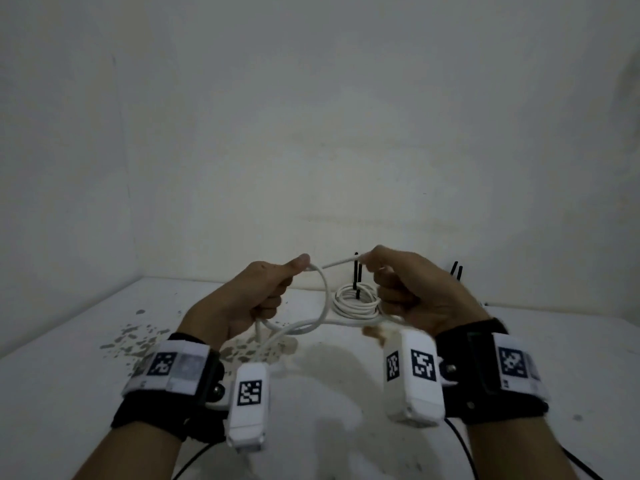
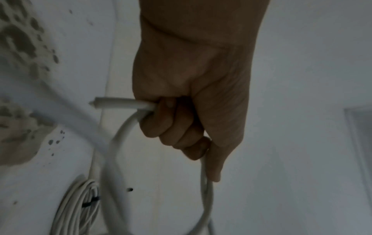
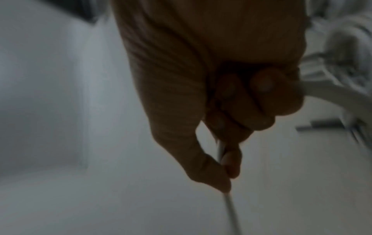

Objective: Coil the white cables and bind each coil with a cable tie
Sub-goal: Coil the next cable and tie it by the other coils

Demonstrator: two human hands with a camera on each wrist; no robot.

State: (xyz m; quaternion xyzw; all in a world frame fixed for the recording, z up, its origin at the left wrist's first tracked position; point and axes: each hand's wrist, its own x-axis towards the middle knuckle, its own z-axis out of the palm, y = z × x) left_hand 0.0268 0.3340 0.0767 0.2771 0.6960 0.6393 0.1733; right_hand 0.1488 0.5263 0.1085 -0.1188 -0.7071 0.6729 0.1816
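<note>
Both hands hold one white cable (image 1: 325, 299) above the table. My left hand (image 1: 266, 289) grips a loop of it (image 2: 118, 143), the thumb pressing the strand on top, and the cable's end (image 2: 120, 103) sticks out of the fist. My right hand (image 1: 398, 282) pinches the strand (image 3: 221, 152) between thumb and forefinger, the other fingers curled round more of the cable (image 3: 322, 92). A second white cable lies coiled (image 1: 356, 301) on the table between the hands, bound with a black cable tie (image 2: 90, 202).
Black cable ties (image 1: 356, 275) stand behind the coil, and more black cable ties (image 1: 456, 270) show past my right hand. The white table (image 1: 86, 358) has chipped grey patches (image 1: 138, 337) at the left and a brownish stain near the middle. White walls close the back and left.
</note>
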